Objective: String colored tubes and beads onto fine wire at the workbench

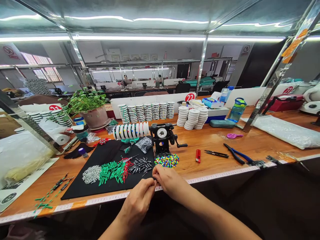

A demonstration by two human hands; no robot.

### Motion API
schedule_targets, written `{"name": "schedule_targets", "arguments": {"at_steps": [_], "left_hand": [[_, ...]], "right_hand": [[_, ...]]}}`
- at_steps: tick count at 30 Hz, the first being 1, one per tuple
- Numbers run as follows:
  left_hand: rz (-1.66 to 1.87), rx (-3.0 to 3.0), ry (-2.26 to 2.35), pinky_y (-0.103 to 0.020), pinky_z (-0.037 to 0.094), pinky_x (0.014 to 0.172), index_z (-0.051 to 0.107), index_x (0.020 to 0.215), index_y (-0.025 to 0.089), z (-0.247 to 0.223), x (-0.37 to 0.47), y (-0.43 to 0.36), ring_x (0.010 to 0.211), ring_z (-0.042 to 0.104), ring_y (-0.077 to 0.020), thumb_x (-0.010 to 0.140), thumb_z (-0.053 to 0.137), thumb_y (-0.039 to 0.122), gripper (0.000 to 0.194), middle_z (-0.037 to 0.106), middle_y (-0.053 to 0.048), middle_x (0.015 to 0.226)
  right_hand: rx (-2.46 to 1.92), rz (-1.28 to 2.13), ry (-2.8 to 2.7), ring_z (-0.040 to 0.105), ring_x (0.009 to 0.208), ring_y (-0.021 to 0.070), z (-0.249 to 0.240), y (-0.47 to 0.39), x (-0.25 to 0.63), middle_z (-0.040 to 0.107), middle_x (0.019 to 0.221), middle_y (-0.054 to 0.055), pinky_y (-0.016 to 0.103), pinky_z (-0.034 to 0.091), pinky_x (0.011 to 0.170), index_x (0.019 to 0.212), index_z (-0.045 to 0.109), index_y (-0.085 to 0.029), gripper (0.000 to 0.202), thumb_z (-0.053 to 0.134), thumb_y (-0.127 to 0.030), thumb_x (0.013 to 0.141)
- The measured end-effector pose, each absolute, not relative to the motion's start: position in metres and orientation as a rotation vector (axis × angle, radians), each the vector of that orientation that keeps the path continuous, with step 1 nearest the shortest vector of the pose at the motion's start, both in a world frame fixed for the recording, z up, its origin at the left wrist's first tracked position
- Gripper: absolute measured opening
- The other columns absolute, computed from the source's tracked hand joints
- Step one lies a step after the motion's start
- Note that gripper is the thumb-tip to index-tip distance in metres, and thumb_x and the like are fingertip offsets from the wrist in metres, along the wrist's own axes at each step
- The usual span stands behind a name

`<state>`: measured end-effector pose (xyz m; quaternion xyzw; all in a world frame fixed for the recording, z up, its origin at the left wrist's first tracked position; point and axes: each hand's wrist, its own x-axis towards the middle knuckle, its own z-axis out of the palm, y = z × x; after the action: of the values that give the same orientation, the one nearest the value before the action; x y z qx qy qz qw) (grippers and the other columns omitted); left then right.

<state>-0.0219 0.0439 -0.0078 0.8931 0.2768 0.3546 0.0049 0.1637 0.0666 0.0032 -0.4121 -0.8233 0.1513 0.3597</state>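
My left hand (139, 200) and my right hand (168, 180) meet at the table's front edge, both with fingers pinched together. Whatever lies between their fingertips is too small to name. Just beyond them sit a pile of multicoloured beads (170, 160) and black pieces (141, 165) on a black mat (82, 190). Further left on the mat are red pieces (127, 169), green tubes (111, 171) and silvery-grey bits (91, 174). Behind the beads stands a black winding machine (162, 141) with a row of white spools (131, 130) on its shaft.
A red lighter (198, 155), black tweezers (216, 153) and blue-handled pliers (237, 156) lie to the right. Stacked white spools (192, 118), a potted plant (93, 115) and a water bottle (236, 111) stand at the back. A metal post (260, 100) rises at right.
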Motion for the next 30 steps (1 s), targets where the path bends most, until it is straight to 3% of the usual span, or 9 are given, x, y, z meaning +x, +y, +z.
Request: {"name": "schedule_targets", "arguments": {"at_steps": [5,8,12,18,23,30], "left_hand": [[1.129,2.701,0.908,-0.027,0.058,0.074,0.064,0.100,0.018,0.006,-0.020,0.047,0.083,0.066,-0.0176,0.098,0.049,0.006,0.019,0.064,-0.006,0.095],[1.182,2.383,1.112,-0.023,0.055,0.063,0.067,0.087,0.019,0.014,-0.017,0.042,0.072,0.064,-0.0142,0.090,0.058,0.008,0.015,0.061,-0.004,0.091],[1.119,1.981,1.220,-0.020,0.045,0.051,0.071,0.078,0.019,0.016,-0.013,0.033,0.058,0.055,-0.0107,0.085,0.063,0.020,0.010,0.060,-0.002,0.084],[1.105,1.465,1.132,-0.024,0.044,0.060,0.076,0.068,0.017,0.014,-0.009,0.036,0.067,0.055,-0.0151,0.070,0.078,0.034,0.018,0.062,-0.005,0.080],[1.084,1.384,1.105,-0.027,0.048,0.073,0.076,0.066,0.016,0.009,-0.008,0.037,0.076,0.059,-0.0186,0.071,0.079,0.037,0.021,0.064,-0.005,0.075],[1.157,1.406,1.109,-0.024,0.047,0.066,0.078,0.068,0.017,0.008,-0.005,0.034,0.073,0.057,-0.0171,0.068,0.081,0.035,0.018,0.061,-0.004,0.078]], "right_hand": [[-1.063,0.435,-2.072,0.063,0.068,0.0189,0.008,0.068,0.161,0.064,0.076,0.000,0.026,0.041,0.061,0.086,0.057,-0.020,0.019,0.057,-0.002,0.093],[-1.093,0.424,-1.921,0.063,0.078,0.0203,0.006,0.053,0.161,0.064,0.088,0.005,0.027,0.045,0.069,0.092,0.056,-0.018,0.011,0.055,-0.008,0.095],[-1.079,0.544,-1.711,0.060,0.073,0.0184,0.000,0.025,0.161,0.062,0.083,0.002,0.027,0.045,0.067,0.092,0.056,-0.020,0.003,0.058,-0.017,0.093],[-1.027,0.592,-1.612,0.059,0.071,0.0170,-0.009,0.013,0.157,0.062,0.078,0.000,0.026,0.044,0.065,0.086,0.058,-0.021,0.012,0.051,-0.012,0.086],[-1.037,0.622,-1.589,0.062,0.075,0.0180,-0.010,0.016,0.157,0.065,0.081,0.001,0.027,0.045,0.068,0.085,0.063,-0.021,0.017,0.050,-0.011,0.086],[-1.043,0.855,-1.565,0.062,0.072,0.0184,-0.002,0.013,0.161,0.068,0.079,0.002,0.027,0.045,0.067,0.084,0.069,-0.020,0.012,0.057,-0.018,0.086]]}}
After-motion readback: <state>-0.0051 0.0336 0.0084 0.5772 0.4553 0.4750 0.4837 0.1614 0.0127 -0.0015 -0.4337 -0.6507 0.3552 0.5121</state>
